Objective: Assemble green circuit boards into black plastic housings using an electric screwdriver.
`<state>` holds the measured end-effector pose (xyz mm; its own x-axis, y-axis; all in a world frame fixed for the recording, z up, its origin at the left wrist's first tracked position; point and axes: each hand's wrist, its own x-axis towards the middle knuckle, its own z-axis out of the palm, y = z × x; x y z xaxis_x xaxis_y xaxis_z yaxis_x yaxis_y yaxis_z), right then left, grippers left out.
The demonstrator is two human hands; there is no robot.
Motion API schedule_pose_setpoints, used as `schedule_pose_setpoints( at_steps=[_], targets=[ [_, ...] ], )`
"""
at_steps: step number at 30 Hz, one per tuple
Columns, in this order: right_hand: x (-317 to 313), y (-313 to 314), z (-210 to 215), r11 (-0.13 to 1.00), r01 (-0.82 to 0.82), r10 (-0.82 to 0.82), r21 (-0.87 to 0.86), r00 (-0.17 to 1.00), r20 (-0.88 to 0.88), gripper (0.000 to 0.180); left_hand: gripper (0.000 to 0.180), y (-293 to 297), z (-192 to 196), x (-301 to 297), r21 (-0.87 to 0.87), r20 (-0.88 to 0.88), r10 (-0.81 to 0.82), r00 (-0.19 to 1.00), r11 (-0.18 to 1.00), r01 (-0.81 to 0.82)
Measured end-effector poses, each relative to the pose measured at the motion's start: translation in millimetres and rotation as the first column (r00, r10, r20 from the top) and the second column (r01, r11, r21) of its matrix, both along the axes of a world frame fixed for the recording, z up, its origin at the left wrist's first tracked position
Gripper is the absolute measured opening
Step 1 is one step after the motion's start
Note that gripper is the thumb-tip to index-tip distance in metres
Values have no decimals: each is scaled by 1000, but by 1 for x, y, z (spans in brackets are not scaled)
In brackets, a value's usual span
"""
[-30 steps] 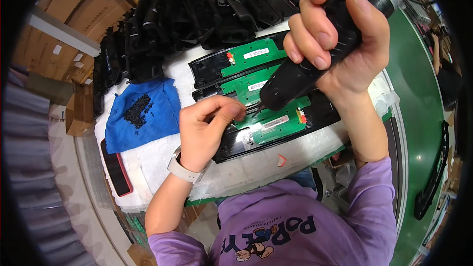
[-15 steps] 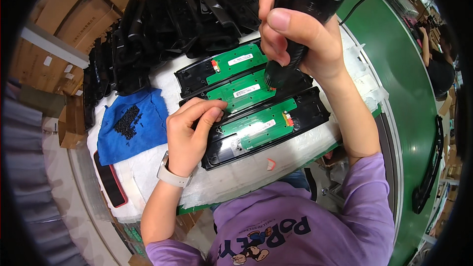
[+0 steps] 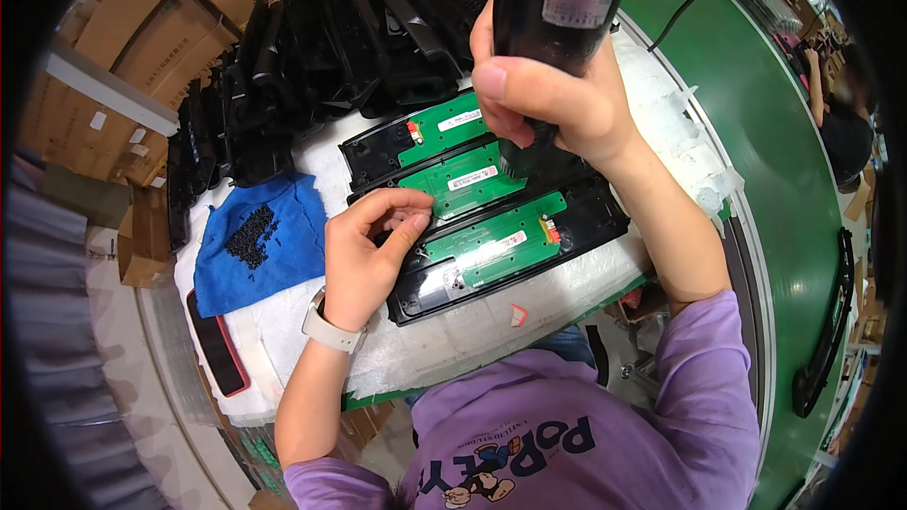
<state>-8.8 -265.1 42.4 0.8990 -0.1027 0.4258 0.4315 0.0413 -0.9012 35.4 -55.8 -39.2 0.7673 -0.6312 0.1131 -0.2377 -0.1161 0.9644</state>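
My right hand (image 3: 567,109) is wrapped round a black electric screwdriver (image 3: 553,38), held upright over the right end of the middle green circuit board (image 3: 458,179). Its lower tip is dark and blurred, so contact with the board cannot be made out. My left hand (image 3: 368,241) lies at that board's left end, index fingertip on its edge and thumb tip close by. The other fingers curl inward, and whatever they hold is hidden. Three long black housings lie side by side, each with a green board: a far board (image 3: 444,127), the middle one, and a near board (image 3: 496,246).
A blue cloth (image 3: 217,274) bears a heap of small black screws (image 3: 252,238). Beside it lies a red-edged phone (image 3: 219,354). Black plastic housings (image 3: 331,38) are stacked along the back, before cardboard boxes (image 3: 179,52). A green surface (image 3: 765,179) runs along the right.
My right hand and the screwdriver have shifted left and slightly nearer to me. My left hand stays by the middle board, its thumb and index finger slightly changed.
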Motion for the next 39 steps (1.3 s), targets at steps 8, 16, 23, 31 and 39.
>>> schedule_pose_setpoints(
  at_steps=[8,16,23,31,39],
  targets=[
    [-9,-3,1,993,-107,103,50,992,71,31,11,-1,7,-5,-63,-23,44,999,997,-45],
    [-23,9,19,902,-154,97,404,983,159,38,11,-1,19,-18,-230,-277,-142,950,970,78],
    [-10,-2,-5,791,-487,351,371,857,377,40,14,-1,14,-17,-230,-302,-139,943,971,70],
    [-21,27,9,634,-11,18,773,1000,0,38,26,-5,18,-23,-227,-270,-126,955,972,64],
    [-14,21,-3,988,-148,148,34,989,18,29,23,-7,9,-11,205,682,-257,685,966,158]
  ],
)
